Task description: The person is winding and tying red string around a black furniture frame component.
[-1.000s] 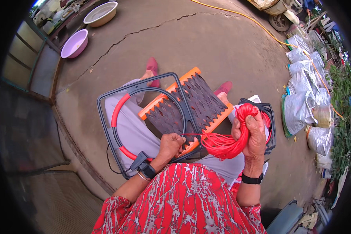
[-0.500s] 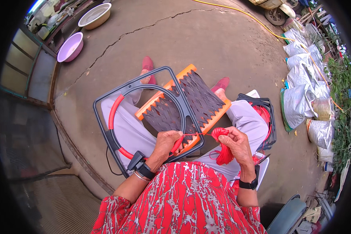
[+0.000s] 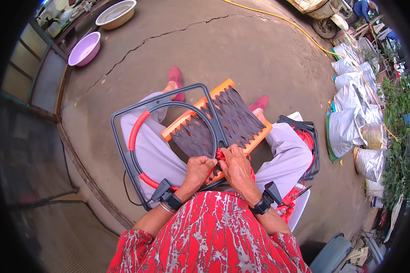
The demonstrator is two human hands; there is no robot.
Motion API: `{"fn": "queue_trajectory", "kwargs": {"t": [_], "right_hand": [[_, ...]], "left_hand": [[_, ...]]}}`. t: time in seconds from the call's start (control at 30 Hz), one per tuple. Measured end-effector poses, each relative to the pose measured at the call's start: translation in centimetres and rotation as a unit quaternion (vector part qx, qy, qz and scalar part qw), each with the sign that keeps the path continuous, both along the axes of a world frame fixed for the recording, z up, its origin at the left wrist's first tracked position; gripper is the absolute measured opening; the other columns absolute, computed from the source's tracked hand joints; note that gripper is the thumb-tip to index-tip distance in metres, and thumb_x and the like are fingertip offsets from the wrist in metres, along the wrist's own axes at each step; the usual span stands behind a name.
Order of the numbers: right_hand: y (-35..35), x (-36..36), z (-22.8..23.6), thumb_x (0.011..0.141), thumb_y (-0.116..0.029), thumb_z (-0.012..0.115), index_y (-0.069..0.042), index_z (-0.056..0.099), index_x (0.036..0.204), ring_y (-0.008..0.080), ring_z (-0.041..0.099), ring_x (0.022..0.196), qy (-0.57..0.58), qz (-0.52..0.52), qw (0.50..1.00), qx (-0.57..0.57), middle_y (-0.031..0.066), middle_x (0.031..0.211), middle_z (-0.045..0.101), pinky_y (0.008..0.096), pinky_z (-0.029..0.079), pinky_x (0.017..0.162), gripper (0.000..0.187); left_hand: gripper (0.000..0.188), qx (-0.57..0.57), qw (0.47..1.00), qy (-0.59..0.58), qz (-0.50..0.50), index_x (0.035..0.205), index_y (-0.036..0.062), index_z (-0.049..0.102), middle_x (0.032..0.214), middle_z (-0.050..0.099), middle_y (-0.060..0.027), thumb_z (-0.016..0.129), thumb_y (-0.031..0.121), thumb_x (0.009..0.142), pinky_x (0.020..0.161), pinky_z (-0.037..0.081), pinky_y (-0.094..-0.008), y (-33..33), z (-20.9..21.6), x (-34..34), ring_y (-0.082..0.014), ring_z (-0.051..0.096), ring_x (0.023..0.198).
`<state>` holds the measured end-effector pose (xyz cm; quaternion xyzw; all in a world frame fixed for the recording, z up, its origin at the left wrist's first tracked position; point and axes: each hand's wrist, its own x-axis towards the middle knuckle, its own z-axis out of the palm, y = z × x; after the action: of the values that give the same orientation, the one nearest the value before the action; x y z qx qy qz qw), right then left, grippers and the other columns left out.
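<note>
A dark grey plastic frame (image 3: 220, 134) with a round ring lies across my lap, tilted over my left thigh. Red wrapping (image 3: 136, 129) covers parts of the ring. At the ring's near right side my left hand (image 3: 199, 172) is closed, thumb and fingers pinching the red cord against it. Right beside it, my right hand (image 3: 236, 167) bends over a bundle of red cord (image 3: 220, 154), fingers closed on it. Most of the bundle is hidden beneath that hand. Fingertips of both hands almost meet.
An orange stool (image 3: 232, 84) with dark woven straps stands between my legs. By my right knee are stacked dark frames (image 3: 310, 170) with red cord and a white tub (image 3: 300, 210). Silvery sacks (image 3: 346, 129) line the right side; a purple basin (image 3: 84, 49) sits far left.
My right hand has moved left with the cord bundle, up to my left hand at the ring. The cord stretch between the hands no longer shows. A person has come into view far right.
</note>
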<state>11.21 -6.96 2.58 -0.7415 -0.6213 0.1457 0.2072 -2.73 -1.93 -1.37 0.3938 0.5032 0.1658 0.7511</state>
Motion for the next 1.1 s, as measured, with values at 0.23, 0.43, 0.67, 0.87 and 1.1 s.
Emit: {"fn": "queue_trajectory", "kwargs": {"t": [0.23, 0.43, 0.67, 0.87, 1.1], "right_hand": [[-2.9, 0.9, 0.4, 0.075, -0.007, 0.070, 0.001, 0.058, 0.102, 0.0349, 0.056, 0.093, 0.047, -0.029, 0.997, 0.054, 0.0168, 0.096, 0.055, 0.0427, 0.048, 0.076, 0.030], [-0.3, 0.0, -0.1, 0.074, -0.009, 0.070, -0.001, 0.059, 0.095, 0.0364, 0.060, 0.087, -0.027, -0.018, 0.998, -0.054, 0.0180, 0.093, 0.059, 0.0443, 0.048, 0.073, 0.025], [0.8, -0.6, -0.5, 0.074, -0.005, 0.068, 0.001, 0.053, 0.122, 0.0356, 0.060, 0.085, -0.010, 0.003, 1.000, 0.026, 0.0179, 0.091, 0.060, 0.0446, 0.048, 0.073, 0.050], [1.4, -0.9, -0.2, 0.075, 0.005, 0.060, 0.000, 0.032, 0.142, 0.0380, 0.061, 0.079, 0.073, 0.002, 0.997, -0.030, 0.0208, 0.085, 0.061, 0.0436, 0.048, 0.072, 0.073], [2.6, 0.9, -0.3, 0.080, 0.001, 0.057, -0.004, 0.035, 0.142, 0.0389, 0.063, 0.077, 0.258, 0.051, 0.965, 0.000, 0.0206, 0.089, 0.064, 0.0430, 0.050, 0.068, 0.065]], "left_hand": [[0.022, 0.028, 0.999, 0.020, 0.007, 0.078, -0.0022, 0.064, 0.053, 0.057, -0.0046, 0.064, 0.016, 0.091, 0.034, 0.036, -0.0245, -0.2, 1.0, 0.3, -0.0087, 0.047, 0.038], [0.022, 0.155, 0.985, 0.071, -0.002, 0.075, -0.0006, 0.065, 0.052, 0.056, -0.0026, 0.064, 0.015, 0.090, 0.036, 0.036, -0.0234, -0.8, 0.4, 0.3, -0.0069, 0.047, 0.039], [0.025, 0.152, 0.986, 0.064, 0.015, 0.072, -0.0006, 0.064, 0.052, 0.056, -0.0023, 0.064, 0.016, 0.090, 0.036, 0.037, -0.0238, -0.5, 0.9, 0.4, -0.0067, 0.048, 0.040], [0.025, 0.169, 0.983, 0.067, 0.003, 0.073, -0.0010, 0.064, 0.052, 0.056, -0.0026, 0.063, 0.016, 0.091, 0.036, 0.038, -0.0236, -0.8, 0.7, 0.1, -0.0066, 0.048, 0.040], [0.024, 0.102, 0.992, 0.069, 0.028, 0.072, -0.0004, 0.066, 0.051, 0.058, -0.0033, 0.065, 0.017, 0.089, 0.038, 0.038, -0.0263, -0.7, 0.8, 0.2, -0.0080, 0.050, 0.041]]}}
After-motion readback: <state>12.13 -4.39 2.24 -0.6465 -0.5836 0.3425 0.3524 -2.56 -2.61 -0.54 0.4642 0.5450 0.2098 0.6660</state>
